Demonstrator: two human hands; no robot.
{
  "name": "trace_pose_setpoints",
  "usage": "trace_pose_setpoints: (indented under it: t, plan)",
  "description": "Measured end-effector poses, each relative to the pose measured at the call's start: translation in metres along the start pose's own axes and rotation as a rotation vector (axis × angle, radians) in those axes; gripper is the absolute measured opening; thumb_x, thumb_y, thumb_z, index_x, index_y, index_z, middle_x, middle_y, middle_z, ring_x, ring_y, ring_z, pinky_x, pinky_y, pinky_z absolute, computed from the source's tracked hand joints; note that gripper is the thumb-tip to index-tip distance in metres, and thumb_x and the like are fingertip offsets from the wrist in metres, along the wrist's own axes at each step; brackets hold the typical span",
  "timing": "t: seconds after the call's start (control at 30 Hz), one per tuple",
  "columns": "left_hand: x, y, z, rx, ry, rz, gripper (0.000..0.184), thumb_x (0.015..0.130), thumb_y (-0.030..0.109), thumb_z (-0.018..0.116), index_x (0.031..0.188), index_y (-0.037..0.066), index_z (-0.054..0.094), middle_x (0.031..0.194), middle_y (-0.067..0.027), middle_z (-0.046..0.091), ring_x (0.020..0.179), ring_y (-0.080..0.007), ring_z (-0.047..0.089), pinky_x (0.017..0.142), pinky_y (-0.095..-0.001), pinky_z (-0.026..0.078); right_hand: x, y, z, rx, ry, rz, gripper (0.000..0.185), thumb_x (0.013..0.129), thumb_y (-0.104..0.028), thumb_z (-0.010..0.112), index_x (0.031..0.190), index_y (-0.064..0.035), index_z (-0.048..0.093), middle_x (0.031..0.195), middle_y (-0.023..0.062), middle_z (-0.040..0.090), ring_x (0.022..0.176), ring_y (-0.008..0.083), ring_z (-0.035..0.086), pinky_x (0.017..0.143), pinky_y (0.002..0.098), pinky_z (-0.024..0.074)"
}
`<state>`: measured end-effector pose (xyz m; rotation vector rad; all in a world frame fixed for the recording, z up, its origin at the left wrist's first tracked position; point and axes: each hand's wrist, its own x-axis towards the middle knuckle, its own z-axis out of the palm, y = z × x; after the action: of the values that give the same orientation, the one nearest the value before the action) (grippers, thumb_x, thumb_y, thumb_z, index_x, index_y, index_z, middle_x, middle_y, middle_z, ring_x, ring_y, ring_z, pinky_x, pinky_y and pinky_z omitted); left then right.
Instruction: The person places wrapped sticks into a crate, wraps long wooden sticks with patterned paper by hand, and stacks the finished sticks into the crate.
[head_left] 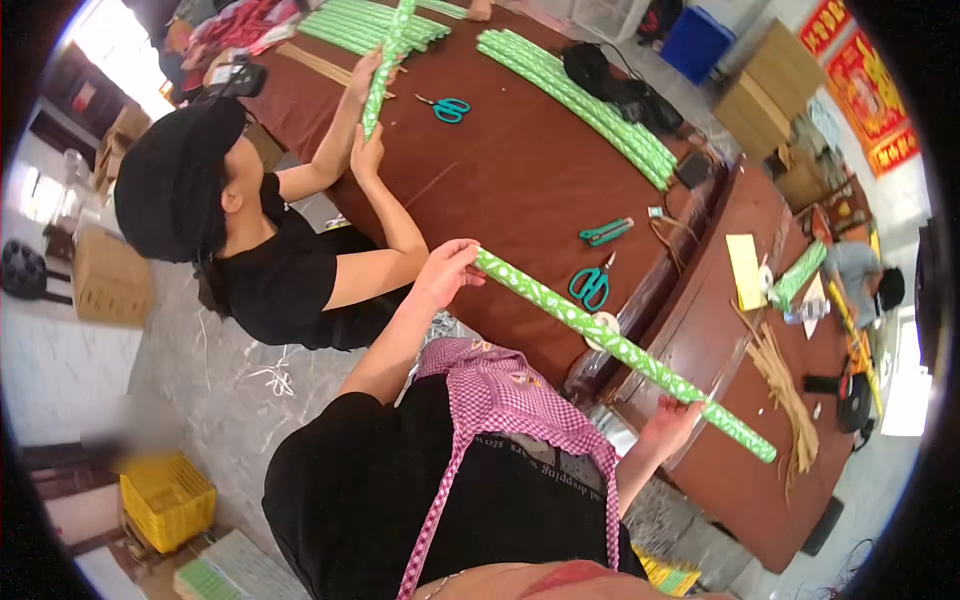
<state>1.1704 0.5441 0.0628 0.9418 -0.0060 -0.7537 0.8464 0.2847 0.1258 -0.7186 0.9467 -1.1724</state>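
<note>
A long green wrapping paper roll [590, 330] with a white pattern slants across in front of my body. My left hand [450, 272] is closed on its upper left end. Nearer the lower right end, my right hand [672, 425] grips the same roll, with part of that end sticking out past the fingers. Teal scissors [590, 287] lie on the brown table [490, 180] just beyond the roll, with a teal utility knife [606, 232] above them. A roll of tape [602, 328] is partly hidden behind the wrapping paper roll.
At left, a co-worker [290, 240] in a black cap holds another green roll [378, 85]. Stacked green rolls [580, 105] and more scissors [445, 107] lie on the table. Brown paper strips [780, 390] and a yellow sheet [744, 270] are at right. A yellow crate [168, 500] stands on the floor.
</note>
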Motion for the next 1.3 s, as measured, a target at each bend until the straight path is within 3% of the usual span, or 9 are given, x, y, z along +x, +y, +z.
trace_pose_setpoints:
  t: [0.27, 0.33, 0.5, 0.8, 0.9, 1.07, 1.3]
  plan:
    - [-0.014, -0.004, -0.005, -0.03, 0.045, 0.03, 0.017, 0.086, 0.01, 0.051, 0.101, 0.003, 0.051, 0.093, -0.0069, 0.056, 0.084, -0.0196, 0.057, 0.068, -0.0357, 0.05, -0.003, 0.0, 0.004, -0.054, -0.034, 0.005, 0.032, 0.086, -0.036, 0.053, 0.099, -0.007, 0.051, 0.086, 0.0031, 0.054, 0.075, 0.0129, 0.049, 0.066, 0.0277, 0.0398]
    - [-0.012, -0.002, -0.005, -0.032, 0.048, 0.034, 0.018, 0.085, 0.01, 0.052, 0.101, 0.003, 0.051, 0.093, -0.007, 0.055, 0.084, -0.0197, 0.057, 0.069, -0.036, 0.05, -0.004, 0.0, 0.008, -0.025, -0.021, 0.027, 0.027, 0.088, -0.029, 0.049, 0.099, -0.0047, 0.051, 0.086, 0.0049, 0.056, 0.074, 0.0146, 0.05, 0.066, 0.0304, 0.0396]
    - [-0.011, -0.003, -0.008, -0.041, 0.031, 0.016, 0.019, 0.084, 0.008, 0.052, 0.102, 0.003, 0.05, 0.092, -0.0071, 0.055, 0.084, -0.0199, 0.057, 0.07, -0.0368, 0.051, -0.006, 0.001, -0.001, -0.01, -0.014, 0.052, 0.026, 0.088, -0.031, 0.049, 0.1, -0.0074, 0.051, 0.089, 0.0032, 0.056, 0.078, 0.0143, 0.05, 0.069, 0.0306, 0.0382]
    - [0.003, -0.01, 0.004, 0.044, -0.026, -0.113, 0.019, 0.083, 0.008, 0.053, 0.101, 0.003, 0.051, 0.092, -0.007, 0.056, 0.079, -0.0195, 0.058, 0.066, -0.0348, 0.051, -0.025, 0.005, -0.05, 0.105, 0.024, 0.071, 0.027, 0.085, -0.033, 0.055, 0.099, -0.0102, 0.054, 0.088, 0.0001, 0.054, 0.078, 0.012, 0.048, 0.067, 0.0264, 0.0384]
    - [0.005, -0.012, 0.006, 0.133, -0.024, -0.19, 0.019, 0.084, 0.013, 0.054, 0.101, 0.005, 0.052, 0.087, -0.0047, 0.058, 0.071, -0.0151, 0.058, 0.059, -0.0295, 0.05, -0.036, 0.012, -0.069, 0.139, 0.097, 0.148, 0.023, 0.085, -0.032, 0.055, 0.094, -0.0111, 0.054, 0.087, -0.0004, 0.055, 0.076, 0.0118, 0.047, 0.065, 0.0262, 0.0364]
    - [0.001, -0.005, 0.013, 0.193, 0.029, -0.139, 0.019, 0.084, 0.015, 0.055, 0.101, 0.006, 0.053, 0.085, -0.0026, 0.058, 0.068, -0.0122, 0.055, 0.058, -0.0266, 0.049, -0.04, 0.016, -0.063, 0.128, 0.224, 0.233, 0.023, 0.084, -0.032, 0.056, 0.09, -0.0107, 0.053, 0.079, -0.0005, 0.051, 0.069, 0.012, 0.045, 0.062, 0.0264, 0.038]
    - [-0.034, -0.005, 0.002, 0.172, 0.094, -0.085, 0.023, 0.085, 0.016, 0.054, 0.104, 0.004, 0.051, 0.086, -0.0037, 0.057, 0.072, -0.0125, 0.056, 0.06, -0.027, 0.049, -0.019, 0.019, -0.068, 0.105, 0.107, 0.257, 0.031, 0.083, -0.036, 0.057, 0.099, -0.0097, 0.05, 0.084, 0.0016, 0.051, 0.073, 0.0131, 0.046, 0.061, 0.0245, 0.0394]
